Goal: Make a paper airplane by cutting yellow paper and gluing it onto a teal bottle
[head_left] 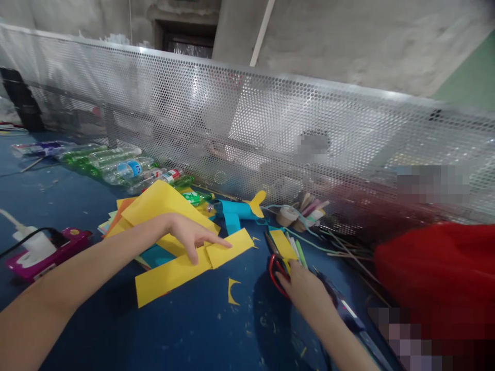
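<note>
My left hand lies over a pile of yellow paper, fingers stretched out and resting on a long yellow strip. My right hand reaches onto red-handled scissors on the blue table; its fingers are hidden from here. Just beyond it lie a small yellow paper piece and some green and white sticks. A blue and yellow paper model sits behind the pile.
Plastic bottles lie in a row along a perforated metal screen. A pink box with a white charger is at left. A tape roll and sticks sit by the screen. A red cloth is at right. A yellow scrap lies near.
</note>
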### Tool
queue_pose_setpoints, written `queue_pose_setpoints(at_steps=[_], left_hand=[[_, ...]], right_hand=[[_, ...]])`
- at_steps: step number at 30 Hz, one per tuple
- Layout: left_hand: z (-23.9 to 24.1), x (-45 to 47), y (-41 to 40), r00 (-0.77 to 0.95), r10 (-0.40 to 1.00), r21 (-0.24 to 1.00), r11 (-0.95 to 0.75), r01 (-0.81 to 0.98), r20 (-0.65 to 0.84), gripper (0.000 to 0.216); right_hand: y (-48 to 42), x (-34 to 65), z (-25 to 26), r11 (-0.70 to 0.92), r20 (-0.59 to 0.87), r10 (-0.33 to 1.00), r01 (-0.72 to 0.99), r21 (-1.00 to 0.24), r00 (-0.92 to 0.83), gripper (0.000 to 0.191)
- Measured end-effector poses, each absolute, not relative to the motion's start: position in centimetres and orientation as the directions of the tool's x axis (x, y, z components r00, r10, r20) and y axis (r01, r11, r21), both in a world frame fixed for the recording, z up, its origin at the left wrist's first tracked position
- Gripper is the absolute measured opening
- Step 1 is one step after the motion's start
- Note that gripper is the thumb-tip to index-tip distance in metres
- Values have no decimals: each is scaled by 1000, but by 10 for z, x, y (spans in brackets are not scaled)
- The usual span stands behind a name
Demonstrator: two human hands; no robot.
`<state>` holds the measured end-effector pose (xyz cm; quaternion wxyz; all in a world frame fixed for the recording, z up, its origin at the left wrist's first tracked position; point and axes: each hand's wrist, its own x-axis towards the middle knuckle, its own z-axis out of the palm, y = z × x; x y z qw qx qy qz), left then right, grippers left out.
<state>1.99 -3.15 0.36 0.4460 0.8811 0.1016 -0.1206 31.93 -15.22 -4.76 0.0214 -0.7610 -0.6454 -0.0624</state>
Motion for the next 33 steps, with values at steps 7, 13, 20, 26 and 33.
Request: queue_pose_setpoints(at_steps=[7,13,20,26,33], left_hand=[[-1,37,-49,922,-165,833,-504,227,-351,93],[-2,34,-48,930,-34,746,-608,272,-367,93],[-10,39,-46,919,264,681,-618,394,-292,89],[-15,46,-54,913,368,706,-599,378,-176,72],[-19,49,-59,894,436,745,-561,360,-103,58]], right_hand=[[-163,278,-50,190,127,981,554,-811,-150,57],[-153,295,-50,155,217,975,549,-821,49,29],[-132,352,-74,-83,487,751,796,-600,446,47],[-135,344,-86,21,672,740,997,-80,38,34],[-152,294,-70,408,500,821,896,-175,-276,21]])
